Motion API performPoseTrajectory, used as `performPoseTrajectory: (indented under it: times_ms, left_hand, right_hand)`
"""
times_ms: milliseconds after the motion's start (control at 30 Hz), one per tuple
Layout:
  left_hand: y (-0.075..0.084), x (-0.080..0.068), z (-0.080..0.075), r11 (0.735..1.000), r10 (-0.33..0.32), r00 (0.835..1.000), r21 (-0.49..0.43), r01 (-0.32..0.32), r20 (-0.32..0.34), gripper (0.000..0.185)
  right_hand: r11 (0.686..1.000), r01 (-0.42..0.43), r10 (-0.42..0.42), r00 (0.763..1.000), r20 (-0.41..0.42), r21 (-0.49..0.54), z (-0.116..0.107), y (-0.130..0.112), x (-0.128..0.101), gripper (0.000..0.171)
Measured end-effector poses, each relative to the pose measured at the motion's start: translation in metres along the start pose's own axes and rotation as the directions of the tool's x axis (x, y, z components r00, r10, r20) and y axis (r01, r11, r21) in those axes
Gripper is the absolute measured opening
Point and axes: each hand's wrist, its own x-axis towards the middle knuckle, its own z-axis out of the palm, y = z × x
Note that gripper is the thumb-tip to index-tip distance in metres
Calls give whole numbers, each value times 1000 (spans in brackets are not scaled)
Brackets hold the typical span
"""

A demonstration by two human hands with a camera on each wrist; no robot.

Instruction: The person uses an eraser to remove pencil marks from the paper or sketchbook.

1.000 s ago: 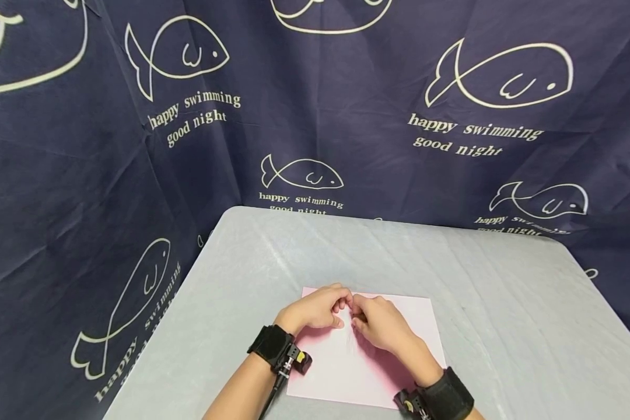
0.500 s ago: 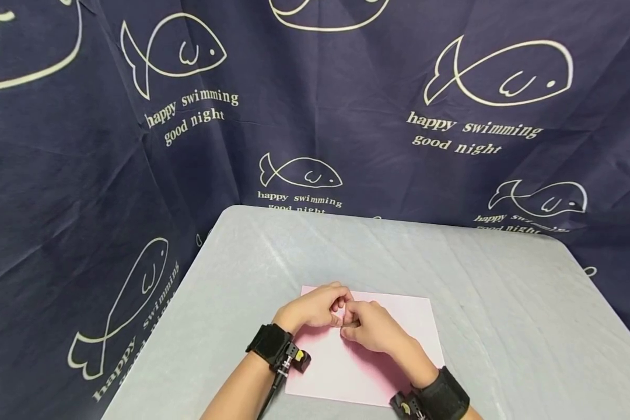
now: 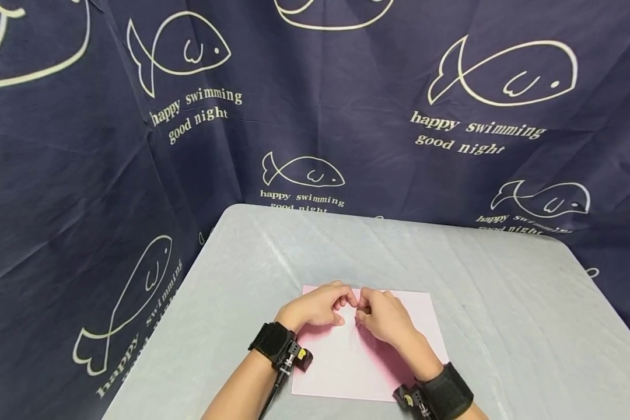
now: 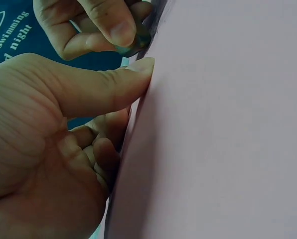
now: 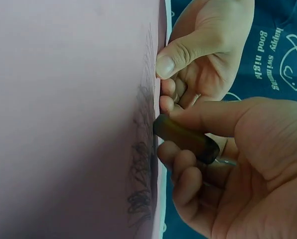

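Observation:
A pale pink sheet [image 3: 341,376] lies flat on the table, with dark pencil scribbles [image 5: 140,164] running in a band down its middle. My right hand [image 3: 387,315] pinches a small dark greenish eraser [image 5: 186,138] between thumb and fingers, its tip right at the sheet beside the scribbles. To its left, my left hand [image 3: 319,306] rests on the upper part of the sheet, the thumb [image 4: 131,82] stretched out and pressing on it. The other left fingers are bent, partly hidden behind the thumb. Both hands' fingertips are close together near the far edge.
A grey cloth-covered table [image 3: 252,280] surrounds the sheet. Dark blue curtains [image 3: 373,146] with white fish prints and lettering hang behind it and on the left. Each wrist wears a black strap [image 3: 271,342] with a small camera; a cable runs along the left forearm.
My right hand with the eraser has rubbed toward me and to the left, then back away toward the far edge. The left hand has stayed nearly in place.

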Motion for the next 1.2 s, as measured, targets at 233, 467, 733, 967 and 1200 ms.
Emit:
performPoseTrajectory:
  times_ms: [233, 467, 733, 967, 1200]
  left_hand:
    - [4, -2, 0, 996, -12, 1000, 84, 12, 4, 27]
    - [7, -8, 0, 980, -70, 996, 190, 58, 57, 68]
    - [14, -11, -1, 962, -153, 985, 242, 128, 85, 89]
    - [16, -11, -1, 951, -173, 983, 271, 150, 64, 83]
    - [13, -11, 0, 952, -171, 983, 268, 150, 58, 82]
  right_hand:
    - [999, 31, -32, 995, 90, 15, -4, 5, -1, 26]
    - [996, -46, 32, 984, 173, 76, -11, 19, 4, 15]
    - [998, 9, -21, 983, 182, 69, -10, 24, 3, 12]
    - [986, 154, -162, 975, 152, 62, -5, 15, -1, 11]
    - [941, 312, -331, 929, 168, 128, 5, 1, -11, 11]
